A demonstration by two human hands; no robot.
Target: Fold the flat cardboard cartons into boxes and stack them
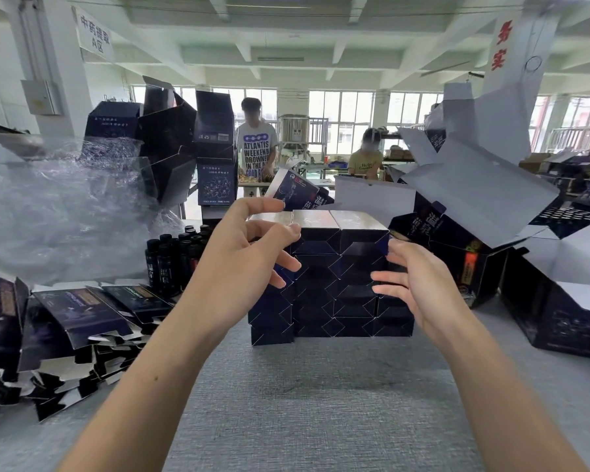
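Both relaxed hands [242, 267] [426, 287] flank the stacked boxes [334, 267].

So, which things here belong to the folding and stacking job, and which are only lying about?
Job in hand:
- stack of folded boxes
- pile of flat cartons, at the left
- left hand and right hand, both holding nothing

Lying about:
- small dark bottles
- clear plastic wrap

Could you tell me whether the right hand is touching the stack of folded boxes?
Cannot tell. In the head view the fingers of the right hand overlap the stack of folded boxes, but neither contact nor gap shows plainly.
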